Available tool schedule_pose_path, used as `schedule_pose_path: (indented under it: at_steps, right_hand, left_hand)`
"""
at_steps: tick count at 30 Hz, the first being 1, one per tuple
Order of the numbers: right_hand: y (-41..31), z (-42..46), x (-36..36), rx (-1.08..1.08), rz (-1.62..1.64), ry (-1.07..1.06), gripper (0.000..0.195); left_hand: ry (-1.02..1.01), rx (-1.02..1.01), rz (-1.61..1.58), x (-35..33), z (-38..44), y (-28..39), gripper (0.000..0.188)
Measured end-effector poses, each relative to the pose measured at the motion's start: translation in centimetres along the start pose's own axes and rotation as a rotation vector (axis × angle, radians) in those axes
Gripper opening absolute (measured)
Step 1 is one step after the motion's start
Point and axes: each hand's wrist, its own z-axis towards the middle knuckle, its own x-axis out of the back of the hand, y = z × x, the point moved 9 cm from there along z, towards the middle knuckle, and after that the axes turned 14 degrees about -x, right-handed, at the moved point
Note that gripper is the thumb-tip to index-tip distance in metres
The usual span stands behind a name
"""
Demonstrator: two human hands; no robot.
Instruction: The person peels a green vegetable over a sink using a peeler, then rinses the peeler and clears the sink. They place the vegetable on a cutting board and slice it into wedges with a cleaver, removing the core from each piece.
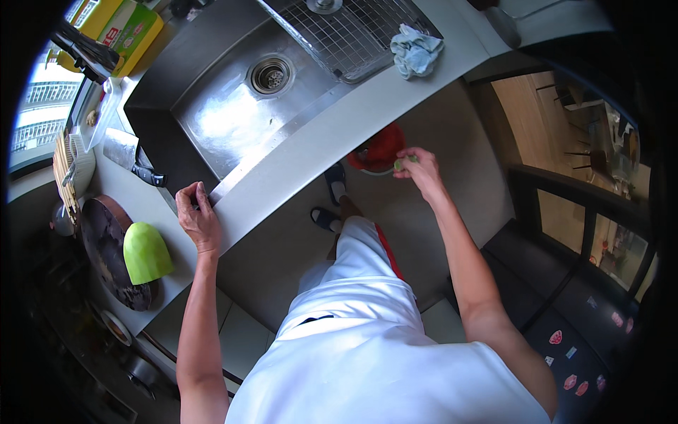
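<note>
My right hand [421, 172] is out past the counter's front edge, its fingers closed on a small green vegetable piece [407, 161]. Just beyond it, low near the floor, is a red-lined bin [378, 150], partly hidden by the counter. My left hand [198, 217] rests at the sink's near left corner with curled fingers; I see nothing held in it. Beside that hand lies a cleaver [121, 148] with a black handle [149, 174]. A pale green peeled gourd piece [147, 254] stands on a dark round chopping board [103, 238] to the left.
The steel sink [228, 111] has a drain [271, 75] and a wire rack [349, 32]. A crumpled cloth [416, 51] lies on the counter. Chopsticks [64, 175] stand in a white holder [82, 161]. A yellow-green package [130, 37] is at the back left. Slippers [324, 217] show below.
</note>
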Motion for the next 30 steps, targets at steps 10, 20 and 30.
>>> schedule_pose_path:
  at_steps: [10,20,30]
  right_hand:
    - [8.7,20.8,0.7,0.492,-1.17,0.425,0.025]
    - [6.6,10.1,5.2,0.253,0.057,0.352,0.009]
    - [-8.9,-9.3,-4.1,0.3,0.284,-0.006,0.016]
  left_hand:
    - [0.023,-0.053,0.008,0.1,0.8,0.2,0.018]
    - [0.055,-0.03,-0.045,0.0,0.1,0.2,0.015]
    - [0.079,0.002,-0.101,1.1,0.5,1.8,0.01]
